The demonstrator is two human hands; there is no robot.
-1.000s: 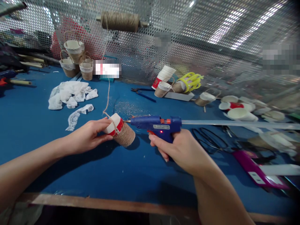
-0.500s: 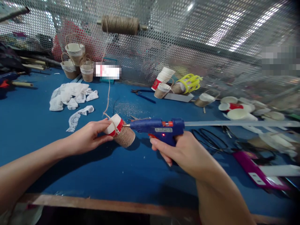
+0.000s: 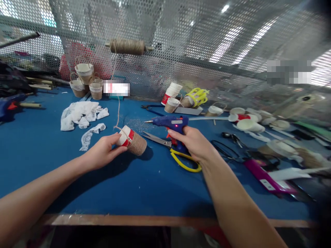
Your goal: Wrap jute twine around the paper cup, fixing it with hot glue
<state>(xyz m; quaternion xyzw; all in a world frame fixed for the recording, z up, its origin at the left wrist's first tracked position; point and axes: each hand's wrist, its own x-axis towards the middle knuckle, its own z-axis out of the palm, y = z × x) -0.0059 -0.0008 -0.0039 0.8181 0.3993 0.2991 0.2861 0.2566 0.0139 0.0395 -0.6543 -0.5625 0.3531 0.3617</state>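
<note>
My left hand (image 3: 104,151) is closed on a paper cup (image 3: 137,144), which lies tilted low over the table. Brown twine wraps much of its side, while a red and white part stays bare. A loose strand of twine (image 3: 119,112) runs from the cup up towards the spool (image 3: 127,46). In my right hand (image 3: 193,143) is a blue glue gun (image 3: 169,121), its red light lit and a long glue stick out of the back. The nozzle points left, apart from the cup. Scissors with yellow handles (image 3: 186,164) lie beneath the gun, partly covered by it.
White lace pieces (image 3: 80,113) lie at left, before stacked twine-wrapped cups (image 3: 84,70). Pliers (image 3: 155,109) and more cups (image 3: 172,93) sit at the back. A purple power strip (image 3: 266,177) and black cables are at right. A perforated metal screen (image 3: 165,62) rises behind.
The glue gun's nozzle has drawn away from the cup, up and to the right. The scissors have come into fuller view. My left hand keeps hold of the cup. The camera view has shifted.
</note>
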